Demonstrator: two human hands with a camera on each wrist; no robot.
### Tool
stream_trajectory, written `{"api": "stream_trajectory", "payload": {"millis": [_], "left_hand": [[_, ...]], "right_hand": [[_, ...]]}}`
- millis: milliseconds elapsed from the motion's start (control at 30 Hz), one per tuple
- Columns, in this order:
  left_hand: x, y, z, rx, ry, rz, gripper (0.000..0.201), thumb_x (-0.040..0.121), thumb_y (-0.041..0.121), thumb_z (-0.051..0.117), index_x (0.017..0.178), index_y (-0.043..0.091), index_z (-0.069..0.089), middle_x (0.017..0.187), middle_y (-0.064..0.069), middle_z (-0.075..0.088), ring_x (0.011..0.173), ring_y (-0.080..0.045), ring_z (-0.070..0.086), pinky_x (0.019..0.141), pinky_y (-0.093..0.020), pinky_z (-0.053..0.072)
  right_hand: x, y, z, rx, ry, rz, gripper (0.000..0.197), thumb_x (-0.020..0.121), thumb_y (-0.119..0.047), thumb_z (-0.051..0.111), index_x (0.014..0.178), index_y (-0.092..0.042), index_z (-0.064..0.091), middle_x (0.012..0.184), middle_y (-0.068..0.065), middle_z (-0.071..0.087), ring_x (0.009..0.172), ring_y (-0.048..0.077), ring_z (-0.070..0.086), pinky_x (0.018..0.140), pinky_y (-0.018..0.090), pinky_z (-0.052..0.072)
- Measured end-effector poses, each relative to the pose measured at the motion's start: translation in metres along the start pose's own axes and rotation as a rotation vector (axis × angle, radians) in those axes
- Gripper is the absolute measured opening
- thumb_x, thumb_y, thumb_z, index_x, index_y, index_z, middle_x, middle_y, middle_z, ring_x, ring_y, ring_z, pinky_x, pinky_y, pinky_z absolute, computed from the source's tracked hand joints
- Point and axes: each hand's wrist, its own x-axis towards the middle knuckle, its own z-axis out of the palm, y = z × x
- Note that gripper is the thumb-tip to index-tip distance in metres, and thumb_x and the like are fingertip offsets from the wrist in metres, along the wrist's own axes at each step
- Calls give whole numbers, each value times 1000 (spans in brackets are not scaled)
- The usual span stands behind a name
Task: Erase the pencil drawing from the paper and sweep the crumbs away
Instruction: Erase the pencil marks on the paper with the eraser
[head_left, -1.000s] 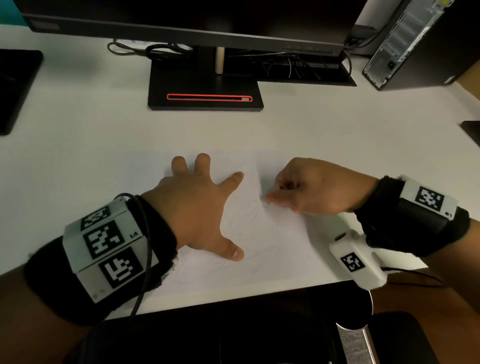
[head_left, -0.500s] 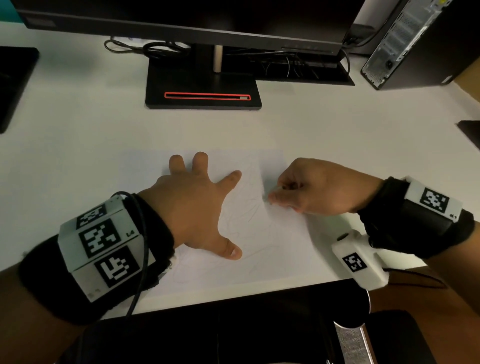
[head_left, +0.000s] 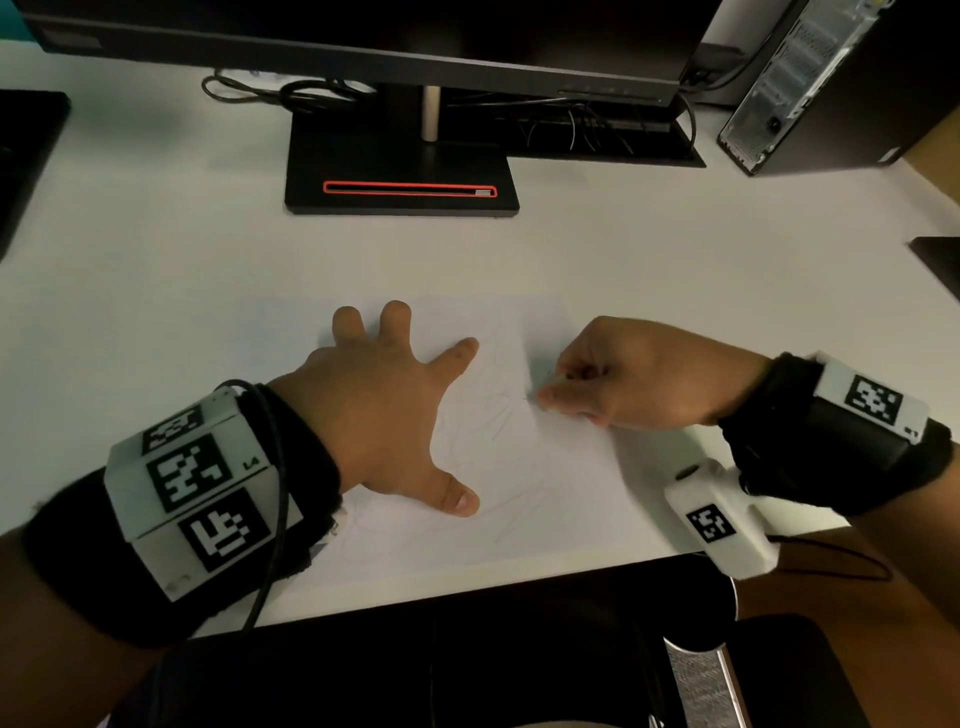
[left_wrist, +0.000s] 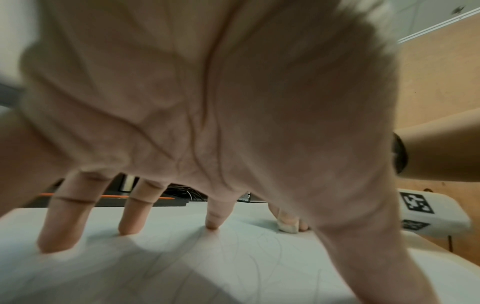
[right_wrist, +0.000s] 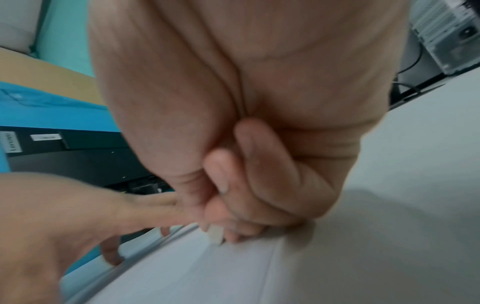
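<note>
A white sheet of paper (head_left: 519, 483) with faint pencil lines (head_left: 501, 426) lies on the white desk near its front edge. My left hand (head_left: 379, 405) lies spread flat on the sheet, fingers straight, pressing it down. My right hand (head_left: 623, 384) pinches a small white eraser (right_wrist: 215, 234) between thumb and fingers, its tip touching the paper at the upper right of the drawing. The left wrist view shows the eraser (left_wrist: 287, 227) on the paper beyond my spread fingers (left_wrist: 132, 214). I cannot make out any crumbs.
A black monitor stand (head_left: 402, 171) sits behind the paper, with cables (head_left: 291, 93) beside it. A computer tower (head_left: 810, 83) stands at the back right. Dark objects sit at the left edge (head_left: 21, 156) and right edge (head_left: 935, 260). The desk's front edge (head_left: 467, 587) runs just below the paper.
The right hand with the eraser has shifted slightly along the paper, a small rubbing move. The left hand has stayed pressed on the sheet.
</note>
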Motion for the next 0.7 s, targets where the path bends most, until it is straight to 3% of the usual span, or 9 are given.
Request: {"api": "stream_trajectory", "payload": {"millis": [100, 233, 367, 500, 700], "left_hand": [[0, 1, -1, 7, -5, -4, 135, 52, 93, 60, 151, 45, -19, 147, -11, 1, 133, -41, 16, 91, -44, 47], [1, 0, 0, 5, 7, 0, 135, 52, 94, 59, 150, 45, -19, 147, -11, 2, 134, -41, 16, 90, -44, 47], [1, 0, 0, 6, 5, -1, 134, 52, 94, 59, 150, 46, -19, 147, -11, 0, 135, -41, 15, 90, -44, 47], [0, 0, 0, 7, 8, -5, 134, 52, 94, 59, 150, 45, -19, 147, -13, -1, 135, -41, 14, 89, -43, 47], [0, 0, 0, 4, 6, -5, 134, 52, 94, 59, 150, 46, -19, 147, -11, 0, 134, -41, 15, 88, -43, 47]], "right_hand": [[-5, -5, 8, -9, -75, -36, 53, 99, -45, 60, 69, -1, 54, 59, 2, 49, 53, 15, 41, 56, 34, 39], [-4, 3, 0, 19, -7, 7, 53, 99, -42, 61, 69, 1, 56, 55, -1, 48, 51, 14, 39, 57, 35, 40], [-7, -5, 10, -10, -77, -41, 54, 99, -46, 60, 71, -1, 56, 59, 3, 50, 53, 14, 42, 56, 34, 40], [-6, 1, 2, 18, -8, -2, 53, 99, -43, 61, 69, 0, 56, 55, -1, 48, 50, 13, 38, 56, 32, 38], [-9, 0, 6, 27, -44, -17, 54, 99, -43, 61, 69, 1, 54, 57, 2, 46, 52, 15, 39, 56, 34, 38]]}}
